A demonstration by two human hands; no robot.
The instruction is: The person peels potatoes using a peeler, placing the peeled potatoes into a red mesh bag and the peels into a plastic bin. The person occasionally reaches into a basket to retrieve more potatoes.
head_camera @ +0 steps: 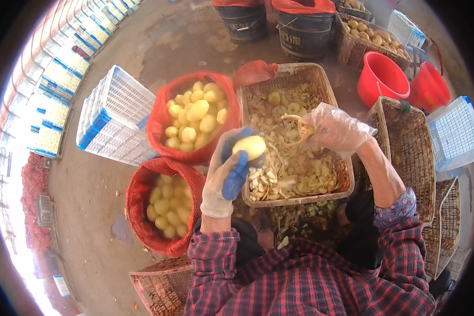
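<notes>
My left hand point(227, 168), in a grey knit glove with a blue coated palm, grips a pale peeled potato point(249, 147) by its sides. A clear plastic glove covers my right hand point(333, 127), which holds a cream-coloured peeler point(299, 130) a short way to the right, apart from the potato. Below both hands stands a dirty plastic crate point(298, 202) full of potato peelings point(292, 173). Two peeled potatoes lie among the peelings near its far end. To the left, a red mesh sack point(155, 126) stands open, heaped with peeled potatoes point(197, 110).
Nearer me on the left is a second red sack point(136, 209) of peeled potatoes. A white-and-blue crate point(118, 114) stands behind the sacks. Black buckets point(304, 35) are beyond the peelings. On the right are red basins point(383, 75), stacked brown crates point(410, 142) and unpeeled potatoes point(375, 37).
</notes>
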